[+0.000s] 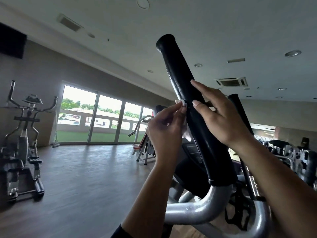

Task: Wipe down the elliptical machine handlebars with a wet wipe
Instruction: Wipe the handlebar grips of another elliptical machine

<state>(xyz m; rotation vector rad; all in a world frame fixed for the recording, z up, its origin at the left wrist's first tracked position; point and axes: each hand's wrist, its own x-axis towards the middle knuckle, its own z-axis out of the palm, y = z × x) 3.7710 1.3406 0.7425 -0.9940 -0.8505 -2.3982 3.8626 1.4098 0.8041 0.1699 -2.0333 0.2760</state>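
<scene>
A black foam-covered handlebar (181,79) rises at a slant in front of me from a silver steel tube (211,200). My left hand (165,127) pinches a white wet wipe (186,130) against the grip's left side, about halfway up. Only small bits of the wipe show past my fingers. My right hand (223,117) rests on the grip's right side with its fingers straight, thumb and forefinger touching the foam. A second black handlebar (240,112) stands behind my right hand, partly hidden.
The machine's dark console (192,152) sits behind the grip. Another elliptical (22,140) stands at the left wall. A weight bench (144,145) is by the glass doors (103,117). More gym machines (291,155) crowd the right. Wooden floor (85,177) lies between.
</scene>
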